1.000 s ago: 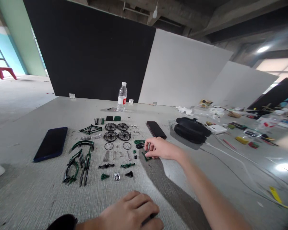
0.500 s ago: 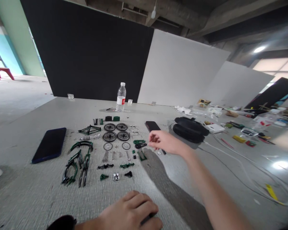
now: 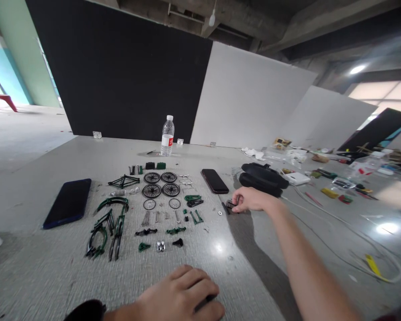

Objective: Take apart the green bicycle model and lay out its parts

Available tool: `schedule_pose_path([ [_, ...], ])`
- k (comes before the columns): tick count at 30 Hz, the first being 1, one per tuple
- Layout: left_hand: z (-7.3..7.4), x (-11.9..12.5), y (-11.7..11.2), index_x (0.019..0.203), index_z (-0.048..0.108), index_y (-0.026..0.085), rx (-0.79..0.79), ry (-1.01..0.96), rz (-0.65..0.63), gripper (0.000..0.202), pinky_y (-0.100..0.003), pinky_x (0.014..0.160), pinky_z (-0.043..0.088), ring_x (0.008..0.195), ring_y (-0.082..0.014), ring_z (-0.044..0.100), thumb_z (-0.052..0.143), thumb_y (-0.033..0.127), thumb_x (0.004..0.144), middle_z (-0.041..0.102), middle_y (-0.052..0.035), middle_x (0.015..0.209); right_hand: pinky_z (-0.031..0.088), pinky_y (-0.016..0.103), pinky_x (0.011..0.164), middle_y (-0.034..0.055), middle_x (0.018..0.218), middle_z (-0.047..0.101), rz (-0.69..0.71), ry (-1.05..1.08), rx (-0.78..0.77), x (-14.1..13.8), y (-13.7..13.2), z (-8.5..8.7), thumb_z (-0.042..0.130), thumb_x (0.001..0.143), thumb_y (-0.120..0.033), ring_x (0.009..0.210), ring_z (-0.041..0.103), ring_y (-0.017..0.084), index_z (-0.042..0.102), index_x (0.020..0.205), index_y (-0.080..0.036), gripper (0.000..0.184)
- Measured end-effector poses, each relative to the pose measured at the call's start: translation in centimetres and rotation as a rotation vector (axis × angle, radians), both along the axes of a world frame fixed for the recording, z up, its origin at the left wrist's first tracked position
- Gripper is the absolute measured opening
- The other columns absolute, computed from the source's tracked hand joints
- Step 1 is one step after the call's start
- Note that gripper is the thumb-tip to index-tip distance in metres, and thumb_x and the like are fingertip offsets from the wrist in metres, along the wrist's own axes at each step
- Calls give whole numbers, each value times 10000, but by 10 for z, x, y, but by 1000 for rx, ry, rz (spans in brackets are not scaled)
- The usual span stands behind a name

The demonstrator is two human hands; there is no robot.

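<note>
My left hand [image 3: 183, 295] rests at the bottom middle with its fingers curled; a dark patch shows under them, and I cannot make out what it is. Over to the right, my right hand [image 3: 249, 199] is down at the table, thumb and fingers pinched at a small dark grey part [image 3: 230, 205]. Beside it lie a thin black stick [image 3: 225, 208] and a small white washer [image 3: 219, 213]. Left of that, miniature bicycle parts lie in rows: black spoked wheels [image 3: 151, 191], a frame [image 3: 123, 181], curved green mudguards [image 3: 112, 203], forks [image 3: 117, 234] and silver screws [image 3: 177, 217].
A black phone [image 3: 214, 181] lies behind my right hand, beside a black case [image 3: 263, 179]. A larger phone [image 3: 67, 203] lies at left. The water bottle [image 3: 167, 137] stands at the back. White cables [image 3: 341, 223] and clutter fill the right side.
My right hand has moved right and slightly away from the green and black parts, down to the small dark part, uncovering the phone. My left hand has stayed in place.
</note>
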State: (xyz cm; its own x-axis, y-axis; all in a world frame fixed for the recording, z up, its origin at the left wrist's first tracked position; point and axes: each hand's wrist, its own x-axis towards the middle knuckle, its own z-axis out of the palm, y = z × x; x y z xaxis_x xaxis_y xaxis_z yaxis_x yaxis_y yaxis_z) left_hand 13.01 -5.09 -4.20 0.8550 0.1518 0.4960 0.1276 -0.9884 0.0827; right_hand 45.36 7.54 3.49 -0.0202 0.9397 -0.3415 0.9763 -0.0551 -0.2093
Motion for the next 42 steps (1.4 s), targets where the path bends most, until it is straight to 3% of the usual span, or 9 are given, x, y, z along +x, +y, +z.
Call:
schedule_pose_path([
  [4,3,-1,0,1073,589,197,2,42,10,226,-257,884,456,1035,-145,587,489,398,1044,640,7,1118,454,299,657,47,746,711,-5,29,0,7,-3,5,774,591,-351,736,653,225,638,719,-202,239],
  [8,-7,1,1,1108,577,192,0,-8,-2,229,-280,899,459,1039,-160,584,502,396,1036,637,-4,1119,444,305,635,44,763,709,24,142,29,5,-6,13,768,642,-440,701,632,214,641,842,-197,340],
  [12,-16,3,1,1125,575,195,-4,-29,-2,227,-288,912,456,1049,-168,583,491,388,1041,632,-19,1138,459,297,676,49,822,729,119,333,14,-23,-6,13,737,734,-462,734,644,200,625,1001,-195,393],
  [15,-12,2,0,1109,579,198,-3,-8,14,208,-279,907,453,1054,-165,582,519,381,1032,636,-10,1132,461,287,663,51,829,746,147,388,-46,-50,-7,7,739,755,-437,741,666,201,600,1008,-205,371],
  [20,-2,0,1,1079,578,195,9,47,-4,173,-262,897,458,1029,-151,589,546,355,1022,640,13,1131,455,286,634,31,761,744,179,323,-28,-70,-10,1,726,769,-445,686,668,194,599,908,-222,292],
  [29,-17,2,2,1135,571,196,-3,-27,-4,209,-287,916,456,1063,-166,582,493,367,1043,633,-9,1157,449,285,627,28,759,734,195,256,-29,-72,-10,0,740,735,-379,671,651,183,626,837,-220,221],
  [42,-18,3,3,1127,580,194,12,-40,-8,195,-288,913,463,1054,-168,584,511,352,1035,638,-6,1150,452,290,649,5,697,695,208,284,112,-80,-6,-16,731,739,-350,685,643,183,615,804,-227,181],
])
